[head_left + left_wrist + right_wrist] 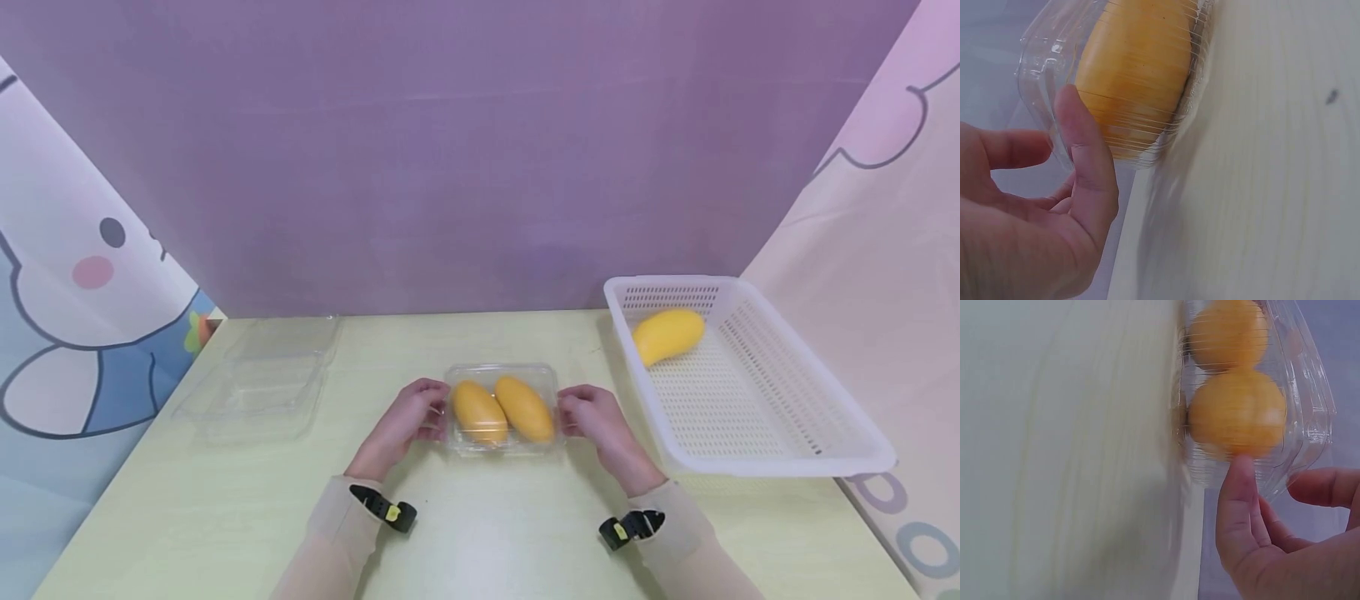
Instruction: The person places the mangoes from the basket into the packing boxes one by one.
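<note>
A clear plastic clamshell box sits on the table in front of me, its lid down over two yellow-orange mangoes, a left one and a right one. My left hand pinches the left end of the box at its rim; in the left wrist view a fingertip presses the ribbed wall. On the opposite end, my right hand pinches the rim in the same way. The right wrist view shows a fingertip against the wall below a mango.
To the right stands a white plastic basket with one yellow mango in its far left corner. Empty clear clamshell boxes lie open at the far left of the table. A purple backdrop rises behind the table.
</note>
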Tool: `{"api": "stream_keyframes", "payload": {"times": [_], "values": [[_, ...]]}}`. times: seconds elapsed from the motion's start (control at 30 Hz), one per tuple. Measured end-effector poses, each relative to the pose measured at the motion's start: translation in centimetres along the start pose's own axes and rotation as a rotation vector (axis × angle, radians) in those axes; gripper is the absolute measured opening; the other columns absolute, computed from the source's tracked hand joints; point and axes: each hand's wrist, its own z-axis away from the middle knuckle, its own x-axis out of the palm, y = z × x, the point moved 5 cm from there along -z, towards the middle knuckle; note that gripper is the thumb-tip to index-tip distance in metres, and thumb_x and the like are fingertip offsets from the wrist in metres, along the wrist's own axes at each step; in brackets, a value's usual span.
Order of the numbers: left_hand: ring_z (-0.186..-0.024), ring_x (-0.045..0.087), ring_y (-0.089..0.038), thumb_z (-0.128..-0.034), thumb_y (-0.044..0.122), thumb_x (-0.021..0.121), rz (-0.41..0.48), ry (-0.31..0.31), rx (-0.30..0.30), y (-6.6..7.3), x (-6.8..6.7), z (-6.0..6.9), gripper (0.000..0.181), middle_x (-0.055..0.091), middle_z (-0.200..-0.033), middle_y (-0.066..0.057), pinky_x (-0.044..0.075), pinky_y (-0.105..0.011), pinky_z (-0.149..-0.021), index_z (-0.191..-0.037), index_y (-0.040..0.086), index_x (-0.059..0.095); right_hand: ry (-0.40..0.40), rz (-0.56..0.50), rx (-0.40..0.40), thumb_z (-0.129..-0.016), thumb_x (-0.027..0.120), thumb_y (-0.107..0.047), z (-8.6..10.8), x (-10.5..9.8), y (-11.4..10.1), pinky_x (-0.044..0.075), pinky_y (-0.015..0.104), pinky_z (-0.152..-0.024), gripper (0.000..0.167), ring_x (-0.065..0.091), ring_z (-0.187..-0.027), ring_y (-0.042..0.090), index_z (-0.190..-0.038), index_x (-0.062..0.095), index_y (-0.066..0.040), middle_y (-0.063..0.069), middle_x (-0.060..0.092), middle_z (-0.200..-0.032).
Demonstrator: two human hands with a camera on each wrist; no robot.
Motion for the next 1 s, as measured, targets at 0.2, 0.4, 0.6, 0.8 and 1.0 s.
{"api": "stream_keyframes", "payload": {"times": [0.2, 0.4, 0.6, 0.8, 1.0], "values": [[-0.072, 0.059, -0.019, -0.102, 0.018, 0.054, -0.006, 0.007, 0.009, -0.1, 0.0, -0.1, 0.033, 0.057, -0.097, -0.011, 0.055, -0.03, -0.061, -0.129, -0.001, 0.054, -0.014, 0.006, -0.001, -0.096, 0.054, -0.005, -0.2, -0.1, 0.2, 0.055, 0.029, -0.065, 0.031, 0.061, -0.069, 0.015, -0.12, 0.059, 0.015, 0.01, 0.065, -0.084], [-0.072, 0.059, -0.02, -0.1021, 0.016, 0.053, -0.022, 0.017, 0.015, -0.1, 0.1, -0.1, 0.031, 0.058, -0.097, -0.012, 0.055, -0.03, -0.061, -0.128, -0.001, 0.054, -0.045, -0.001, -0.001, -0.097, 0.054, -0.004, -0.1, -0.2, 0.2, 0.053, 0.027, -0.061, 0.032, 0.061, -0.067, 0.014, -0.123, 0.056, 0.015, 0.01, 0.065, -0.083], [-0.072, 0.059, -0.02, -0.1012, 0.014, 0.054, -0.039, 0.016, 0.024, -0.2, 0.1, -0.2, 0.03, 0.058, -0.097, -0.012, 0.055, -0.03, -0.061, -0.127, 0.0, 0.054, -0.084, 0.012, -0.005, -0.097, 0.055, -0.004, 0.2, -0.4, 0.3, 0.056, 0.028, -0.064, 0.034, 0.062, -0.069, 0.016, -0.126, 0.055, 0.015, 0.013, 0.065, -0.086], [-0.072, 0.059, -0.02, -0.101, 0.014, 0.053, -0.054, 0.02, 0.029, -0.1, 0.1, 0.0, 0.03, 0.058, -0.096, -0.012, 0.054, -0.031, -0.061, -0.127, 0.0, 0.054, -0.143, 0.018, -0.016, -0.092, 0.056, 0.0, 0.9, -0.6, 0.1, 0.058, 0.031, -0.068, 0.041, 0.064, -0.072, 0.019, -0.129, 0.052, 0.016, 0.015, 0.067, -0.087], [-0.072, 0.058, -0.02, -0.1016, 0.015, 0.053, -0.072, 0.032, 0.032, 0.1, 0.3, 0.2, 0.03, 0.058, -0.096, -0.011, 0.054, -0.031, -0.061, -0.128, 0.001, 0.055, -0.205, -0.007, -0.01, -0.09, 0.057, 0.001, 1.6, -0.7, 0.1, 0.059, 0.035, -0.072, 0.047, 0.065, -0.074, 0.021, -0.132, 0.047, 0.018, 0.016, 0.067, -0.085]]}}
